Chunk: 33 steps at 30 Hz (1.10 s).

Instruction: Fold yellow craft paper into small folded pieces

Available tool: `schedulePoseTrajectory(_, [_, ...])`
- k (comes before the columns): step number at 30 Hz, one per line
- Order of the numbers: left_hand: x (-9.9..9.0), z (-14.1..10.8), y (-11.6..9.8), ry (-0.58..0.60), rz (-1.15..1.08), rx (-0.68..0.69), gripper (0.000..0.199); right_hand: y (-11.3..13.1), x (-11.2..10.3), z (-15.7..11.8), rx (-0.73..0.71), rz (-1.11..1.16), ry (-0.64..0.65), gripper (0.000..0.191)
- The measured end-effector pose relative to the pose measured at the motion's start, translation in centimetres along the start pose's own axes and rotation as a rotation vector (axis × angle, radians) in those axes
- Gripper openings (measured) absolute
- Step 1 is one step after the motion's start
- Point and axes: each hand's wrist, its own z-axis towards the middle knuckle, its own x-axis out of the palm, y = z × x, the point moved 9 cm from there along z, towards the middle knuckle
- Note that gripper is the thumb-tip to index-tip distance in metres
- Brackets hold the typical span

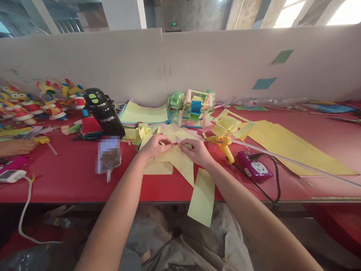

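Observation:
Close together above the table, my left hand (156,146) and my right hand (196,152) both have thumb and forefinger pinched at the top end of a pale yellow paper strip (182,163). The strip slants down between my wrists. Under my left hand lie more yellow paper pieces (158,168). A separate yellow strip (202,195) hangs over the table's front edge, beside my right forearm. Just right of my right hand stands a yellow glue gun (224,146). Folded yellow paper pieces (139,131) lie beyond my left hand.
A black bottle (103,113) stands on the left, near a blurred-out item (108,155). Paper models with a blue seat (195,107) stand at the back. On the right are a purple power strip (255,167), its cable and large yellow sheets (290,150). Another person's hand (17,148) rests far left.

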Motion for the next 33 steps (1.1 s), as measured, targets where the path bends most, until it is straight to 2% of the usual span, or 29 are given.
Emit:
schedulePoseTrajectory(4, [-0.1, 0.1, 0.3, 0.001, 0.003, -0.014, 0.01, 0.3, -0.2, -0.1, -0.032, -0.034, -0.03, 0.021])
schedulePoseTrajectory(13, [-3.6, -0.9, 2.2, -0.129, 0.08, -0.114, 0.009, 0.0, -2.8, -0.3, 0.01, -0.02, -0.185, 0.018])
schedulePoseTrajectory(16, [-5.2, -1.4, 2.5, -0.223, 0.134, -0.135, 0.008, -0.1, -4.5, -0.5, 0.028, 0.03, -0.298, 0.017])
schedulePoseTrajectory(18, [-6.0, -1.7, 2.5, -0.293, 0.091, -0.147, 0.008, -0.5, -5.9, -0.8, 0.061, 0.062, -0.419, 0.019])
schedulePoseTrajectory(19, [-6.2, -1.8, 2.4, -0.314, 0.037, -0.151, 0.01, -0.7, -6.2, -0.8, 0.076, 0.077, -0.441, 0.021])
schedulePoseTrajectory(21, [-5.5, -1.7, 2.1, -0.287, -0.124, -0.155, 0.019, -1.1, -5.9, -0.6, 0.098, 0.139, -0.426, 0.026])
schedulePoseTrajectory(22, [-4.6, -1.5, 1.7, -0.225, -0.232, -0.137, 0.025, -1.3, -5.5, -0.5, 0.112, 0.177, -0.402, 0.027])
schedulePoseTrajectory(24, [-2.5, -1.2, 0.6, -0.08, -0.431, -0.105, 0.05, -1.6, -4.5, -0.2, 0.128, 0.264, -0.361, 0.026])
schedulePoseTrajectory(26, [-0.9, -1.0, -0.5, 0.022, -0.538, -0.077, 0.072, -1.9, -3.7, -0.1, 0.13, 0.352, -0.336, 0.023])
schedulePoseTrajectory(28, [-0.2, -1.0, -1.0, 0.039, -0.585, -0.058, 0.083, -1.9, -3.5, -0.1, 0.119, 0.367, -0.341, 0.018])
schedulePoseTrajectory(30, [0.0, -1.0, -1.1, 0.031, -0.589, -0.046, 0.081, -1.9, -3.4, -0.1, 0.117, 0.331, -0.343, 0.015])
schedulePoseTrajectory(33, [0.4, -0.8, -0.9, 0.039, -0.506, -0.039, 0.062, -2.2, -3.0, -0.1, 0.157, 0.333, -0.295, 0.016])
